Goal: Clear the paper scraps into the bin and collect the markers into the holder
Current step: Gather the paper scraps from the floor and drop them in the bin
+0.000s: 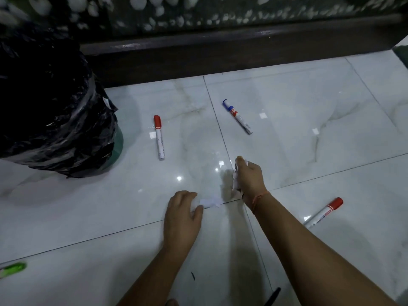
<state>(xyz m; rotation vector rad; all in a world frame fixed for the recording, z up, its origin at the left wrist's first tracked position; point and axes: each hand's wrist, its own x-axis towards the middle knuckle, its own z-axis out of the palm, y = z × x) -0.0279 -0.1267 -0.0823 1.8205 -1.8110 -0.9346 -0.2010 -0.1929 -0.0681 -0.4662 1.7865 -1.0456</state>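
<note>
My left hand (183, 215) rests low on the white tiled floor, its fingers closed on a white paper scrap (209, 202) that sticks out to the right. My right hand (249, 175) hovers just beyond it, shut on a crumpled bunch of paper scraps (235, 181). A red-capped marker (159, 138) lies near the bin. Further back, right of a tile joint, a blue-capped marker (237, 117) lies at an angle. By my right forearm lies another red-capped marker (323, 213). The bin (55, 111), lined with a black bag, stands at the left.
A green marker (13, 269) pokes in at the lower left edge. A dark pen-like tip (273, 294) shows at the bottom. A dark wooden ledge (220, 54) runs along the back of the floor. No holder is in view.
</note>
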